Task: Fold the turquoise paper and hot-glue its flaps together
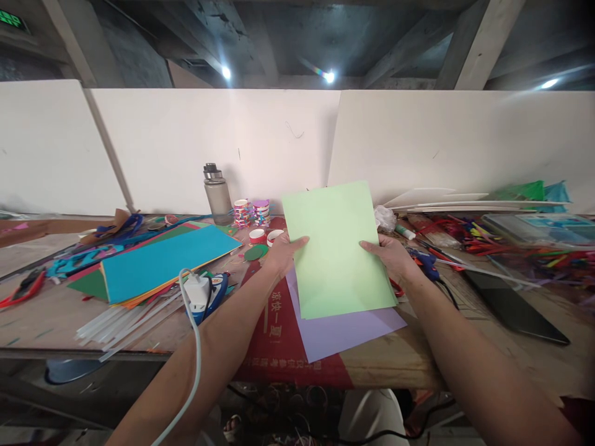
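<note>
Item 1: pale green paper (339,254), at least two layers at its lower right edge. Centre of the clock, 12 pointing away from the person; it stands tilted up between the two hands, spanning the gap.

Grip, left hand (281,253): at the paper's 9 o'clock edge, thumb pressed on the near face, fingers hidden behind; clamped on the paper.

Grip, right hand (389,253): at the 3 o'clock edge, thumb likewise on the near face, other fingers mostly hidden; clamped on the same paper. Hands well apart.

Item 2: purple paper (346,334), at 6 o'clock, below the green; whether the two touch cannot be told.

Item 3: red printed sheet (260,334), at 7 o'clock, partly under the purple paper. White Chinese characters, seemingly 凉快一夏; a further line near its lower edge is illegible.

Surroundings: blue sheet (170,260) atop other coloured sheets, 9 o'clock; drink bottle (217,197), 10 o'clock; blue glue gun (426,265), 3 o'clock; dark flat tablet (514,306), 4 o'clock.
</note>
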`<state>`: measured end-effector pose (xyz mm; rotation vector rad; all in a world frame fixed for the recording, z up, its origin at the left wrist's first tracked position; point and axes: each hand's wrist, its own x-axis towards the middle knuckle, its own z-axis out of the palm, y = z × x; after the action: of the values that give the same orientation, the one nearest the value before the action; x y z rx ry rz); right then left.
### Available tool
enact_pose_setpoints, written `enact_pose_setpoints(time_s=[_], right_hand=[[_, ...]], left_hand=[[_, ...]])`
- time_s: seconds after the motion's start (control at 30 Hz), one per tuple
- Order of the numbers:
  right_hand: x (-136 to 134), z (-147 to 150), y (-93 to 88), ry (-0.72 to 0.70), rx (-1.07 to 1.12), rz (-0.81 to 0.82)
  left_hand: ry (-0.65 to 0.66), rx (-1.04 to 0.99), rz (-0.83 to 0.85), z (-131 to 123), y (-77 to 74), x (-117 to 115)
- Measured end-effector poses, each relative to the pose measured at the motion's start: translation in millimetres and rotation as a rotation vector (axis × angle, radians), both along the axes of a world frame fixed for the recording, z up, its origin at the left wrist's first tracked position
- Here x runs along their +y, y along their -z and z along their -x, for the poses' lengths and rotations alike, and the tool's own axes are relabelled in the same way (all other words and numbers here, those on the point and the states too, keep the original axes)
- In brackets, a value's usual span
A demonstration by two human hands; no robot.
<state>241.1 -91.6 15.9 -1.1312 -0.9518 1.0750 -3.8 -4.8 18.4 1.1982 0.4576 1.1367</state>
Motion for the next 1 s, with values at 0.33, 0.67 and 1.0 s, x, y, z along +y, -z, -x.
enact_pose_setpoints(time_s=[0.33, 0.67, 1.0], right_hand=[[-6.1, 7.0, -7.2, -0.018, 0.009, -0.011], [-6.1, 5.6, -7.8, 0.006, 0.047, 0.043], [-4.3, 3.3, -6.3, 0.037, 0.057, 0.097]], left_hand=[[0.046, -0.020, 0.084, 1.2, -5.9, -3.6], [0.091, 0.047, 0.191, -1.5, 2.8, -1.8], [0.031, 0.064, 0.202, -3.1, 0.4, -3.0]])
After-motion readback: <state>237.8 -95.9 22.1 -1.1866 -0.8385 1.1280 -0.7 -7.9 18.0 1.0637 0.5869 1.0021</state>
